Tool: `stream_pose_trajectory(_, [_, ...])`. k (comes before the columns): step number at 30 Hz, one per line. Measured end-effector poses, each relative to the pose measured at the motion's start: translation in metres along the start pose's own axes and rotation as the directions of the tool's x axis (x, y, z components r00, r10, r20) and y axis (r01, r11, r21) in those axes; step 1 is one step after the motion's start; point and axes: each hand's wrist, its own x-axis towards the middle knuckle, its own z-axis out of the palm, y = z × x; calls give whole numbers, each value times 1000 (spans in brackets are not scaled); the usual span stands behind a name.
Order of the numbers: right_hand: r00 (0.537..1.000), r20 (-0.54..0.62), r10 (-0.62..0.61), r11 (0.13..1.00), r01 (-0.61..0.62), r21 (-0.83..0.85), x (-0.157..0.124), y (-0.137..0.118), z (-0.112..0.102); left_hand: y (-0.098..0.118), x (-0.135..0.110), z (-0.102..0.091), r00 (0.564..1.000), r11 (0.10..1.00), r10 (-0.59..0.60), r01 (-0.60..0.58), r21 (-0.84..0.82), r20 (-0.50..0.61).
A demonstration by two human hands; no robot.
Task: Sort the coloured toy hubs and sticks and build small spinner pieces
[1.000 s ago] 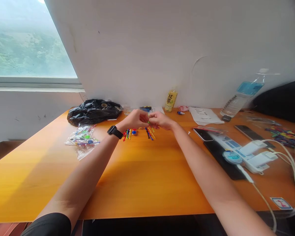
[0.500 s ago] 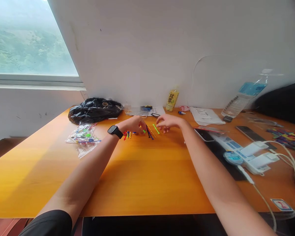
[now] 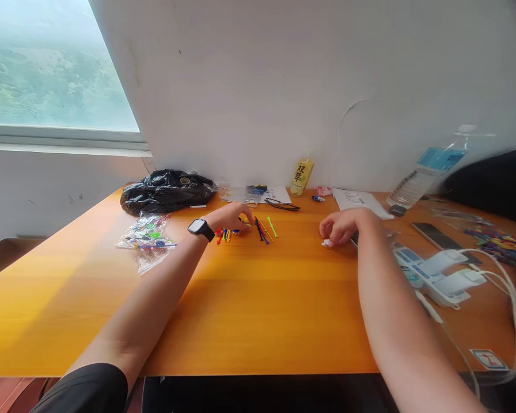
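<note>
My left hand [image 3: 234, 217], with a black watch on its wrist, is curled over a pile of small coloured plastic pieces [image 3: 227, 234]. Its fingertips are pinched around something with yellow showing, but its shape is mostly hidden. Just right of that hand, several thin sticks [image 3: 264, 230] in dark blue, red and yellow lie side by side, with a bright green stick [image 3: 273, 226] beside them. Farther right, my right hand [image 3: 340, 227] rests low over the wood, fingers bent and closed on a small white piece [image 3: 327, 243].
A clear bag of coloured pieces [image 3: 148, 238] and a black plastic bag [image 3: 167, 190] lie left. Glasses [image 3: 282, 205], papers and a yellow drink carton [image 3: 301, 177] stand behind. On the right are a power strip [image 3: 432, 281] with cables, phones and a tilted water bottle [image 3: 425, 172].
My right hand has moved right, away from the green stick, to the small white piece. My left hand stays over the pile; yellow instead of green now shows at its fingers.
</note>
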Motion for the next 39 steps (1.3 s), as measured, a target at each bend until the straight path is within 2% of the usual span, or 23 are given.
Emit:
stream_pose_trajectory(3, [986, 165, -33, 997, 21, 79, 4, -6, -1, -4, -2, -2, 1000, 1000, -23, 23, 15, -6])
stream_pose_trajectory(5, [988, 84, -129, 988, 122, 91, 2, -12, -4, -3, -2, -5, 998, 999, -21, 22, 24, -58])
stream_pose_trajectory(7, [959, -43, -282, 952, 285, 113, -5, -23, -6, 2, -1, -9, 990, 1000, -10, 10, -4, -140])
stream_pose_trajectory(10, [841, -210, -499, 819, 537, 203, -20, -51, -4, 22, 3, -17, 963, 990, 9, -45, -131, -268])
stream_pose_trajectory(12, [734, -339, -588, 686, 675, 273, -28, -75, 3, 40, 5, -20, 943, 967, 24, -106, -232, -331])
stream_pose_trajectory(14, [639, -405, -654, 549, 769, 327, -33, -100, 13, 58, 8, -20, 923, 938, 60, -182, -295, -381])
stream_pose_trajectory(16, [577, -433, -692, 438, 813, 383, -35, -123, 25, 72, 10, -19, 898, 914, 110, -260, -312, -425])
stream_pose_trajectory(19, [527, -487, -697, 322, 836, 444, -33, -144, 39, 80, 12, -18, 857, 903, 141, -316, -291, -495])
stream_pose_trajectory(22, [507, -503, -700, 285, 844, 455, -28, -149, 45, 78, 11, -21, 845, 911, 128, -307, -275, -520])
stream_pose_trajectory(26, [477, -483, -735, 261, 855, 448, -21, -147, 48, 76, 8, -25, 859, 923, 134, -289, -252, -494])
stream_pose_trajectory(28, [480, -475, -738, 267, 853, 448, -18, -148, 50, 76, 7, -26, 871, 935, 126, -264, -236, -474])
stream_pose_trajectory(33, [529, -428, -733, 352, 833, 427, -7, -151, 59, 70, 4, -28, 925, 957, 80, -175, -232, -370])
stream_pose_trajectory(35, [554, -408, -726, 413, 825, 385, 1, -148, 61, 65, 2, -28, 958, 971, 47, -110, -210, -283])
stream_pose_trajectory(37, [610, -359, -707, 521, 792, 319, 10, -143, 63, 61, 0, -25, 984, 986, 6, -35, -162, -177])
stream_pose_trajectory(39, [696, -306, -650, 680, 712, 174, 18, -139, 64, 59, 0, -20, 998, 991, -21, 14, -134, -52])
